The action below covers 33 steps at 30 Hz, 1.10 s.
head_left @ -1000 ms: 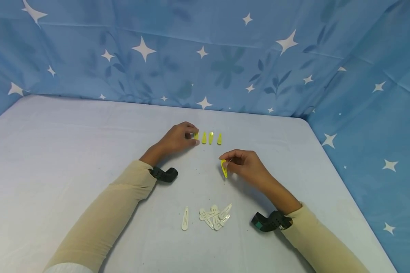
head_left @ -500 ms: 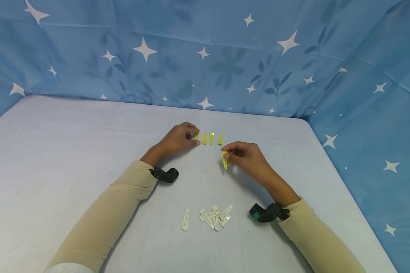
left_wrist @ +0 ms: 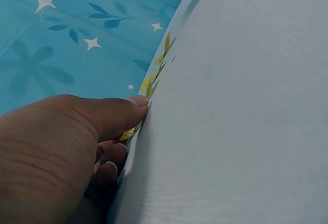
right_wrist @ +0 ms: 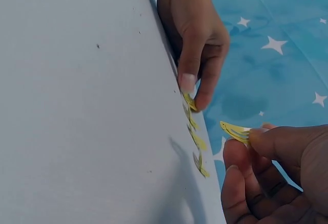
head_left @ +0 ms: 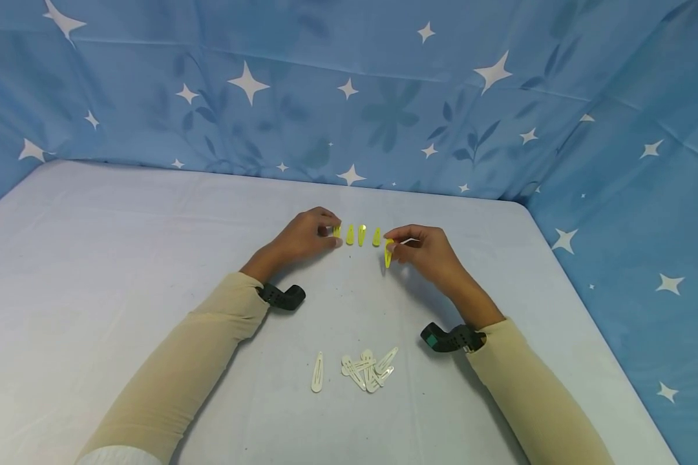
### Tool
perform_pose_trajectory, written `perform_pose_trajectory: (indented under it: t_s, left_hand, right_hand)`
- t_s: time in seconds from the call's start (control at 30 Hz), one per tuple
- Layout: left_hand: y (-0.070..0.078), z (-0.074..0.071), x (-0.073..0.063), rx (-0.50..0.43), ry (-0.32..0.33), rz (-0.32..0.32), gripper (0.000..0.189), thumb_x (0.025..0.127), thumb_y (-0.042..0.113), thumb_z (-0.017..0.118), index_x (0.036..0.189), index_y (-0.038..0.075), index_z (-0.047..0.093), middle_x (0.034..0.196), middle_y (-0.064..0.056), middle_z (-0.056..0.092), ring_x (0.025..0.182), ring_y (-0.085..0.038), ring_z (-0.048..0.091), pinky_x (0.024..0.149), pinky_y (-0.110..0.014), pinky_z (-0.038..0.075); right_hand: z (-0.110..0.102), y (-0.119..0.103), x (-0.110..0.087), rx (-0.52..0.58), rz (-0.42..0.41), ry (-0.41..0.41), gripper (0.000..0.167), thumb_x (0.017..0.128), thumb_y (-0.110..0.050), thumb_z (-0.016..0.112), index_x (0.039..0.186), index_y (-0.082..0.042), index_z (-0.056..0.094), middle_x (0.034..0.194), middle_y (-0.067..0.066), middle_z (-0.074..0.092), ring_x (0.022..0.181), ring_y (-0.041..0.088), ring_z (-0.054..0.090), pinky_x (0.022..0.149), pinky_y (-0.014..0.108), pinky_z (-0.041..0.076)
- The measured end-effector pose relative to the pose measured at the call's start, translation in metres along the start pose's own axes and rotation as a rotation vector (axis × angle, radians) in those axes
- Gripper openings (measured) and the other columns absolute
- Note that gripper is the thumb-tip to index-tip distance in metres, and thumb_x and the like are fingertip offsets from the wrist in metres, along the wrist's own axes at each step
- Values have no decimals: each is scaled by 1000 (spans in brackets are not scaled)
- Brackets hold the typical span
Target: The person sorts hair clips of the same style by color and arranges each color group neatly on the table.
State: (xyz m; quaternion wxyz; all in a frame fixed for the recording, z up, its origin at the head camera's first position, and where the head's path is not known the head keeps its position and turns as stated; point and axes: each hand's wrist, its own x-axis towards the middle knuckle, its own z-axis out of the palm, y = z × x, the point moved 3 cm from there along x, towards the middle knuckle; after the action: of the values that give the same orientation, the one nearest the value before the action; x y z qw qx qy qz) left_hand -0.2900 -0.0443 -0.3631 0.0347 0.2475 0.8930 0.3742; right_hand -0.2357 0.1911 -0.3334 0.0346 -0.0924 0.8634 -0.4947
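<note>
In the head view my left hand (head_left: 307, 236) is at the left end of a short row of yellow snap hair clips. Its thumb and fingertip pinch the end clip (head_left: 337, 231) lengthwise, low at the white table; the fingers partly cover it. Three more yellow clips, the nearest one a yellow clip (head_left: 350, 235), lie side by side to the right. My right hand (head_left: 429, 253) pinches another yellow hair clip (right_wrist: 236, 131) between thumb and fingers, raised just right of the row, its narrow end pointing down in the head view.
Nearer the front of the table (head_left: 256, 400), several white snap clips (head_left: 368, 373) lie in an overlapping pile. One white clip (head_left: 317, 372) lies apart to its left. A blue curtain (head_left: 326, 97) with white stars stands behind the table and along its right side.
My right hand has moved away from me, carrying the yellow hair clip up to the right end of the row. My left hand stays at the left-end clip.
</note>
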Motion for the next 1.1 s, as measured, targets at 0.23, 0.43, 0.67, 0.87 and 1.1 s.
perform_pose_trajectory:
  t_s: [0.23,0.43,0.67,0.87,1.1]
  left_hand:
    - [1,0,0,-3,1,3,44,91,17,70,131,1,61,131,-12,53,103,-23,57,88,-37,45]
    - [3,-1,0,-5,-5,-6,43,91,17,69,131,2,61,131,-12,53,104,-23,56,88,-37,45]
    - [3,-1,1,-1,-3,2,44,91,17,70,131,1,61,130,-12,53,104,-24,57,88,-38,46]
    - [-1,0,-1,-18,-7,-13,46,91,17,70,133,1,59,131,-12,53,106,-24,57,90,-37,45]
    - [-1,0,-1,-39,1,-17,45,91,17,71,132,1,60,132,-10,53,105,-23,56,88,-36,46]
  right_hand:
    - [-6,2,11,19,26,23,23,93,-7,65,115,-1,69,102,11,65,85,24,66,76,38,53]
    - [-9,5,19,17,40,37,24,93,-6,63,116,1,68,101,14,65,86,25,65,75,35,53]
    - [-10,9,26,-45,32,55,21,93,-7,65,113,-1,70,100,12,66,83,25,63,71,33,52]
    - [-11,14,35,-50,43,16,22,94,-8,65,113,-1,69,98,13,67,83,26,63,70,32,51]
    - [-12,16,46,-62,90,-16,22,94,-7,62,113,-1,70,97,14,67,79,24,58,67,29,49]
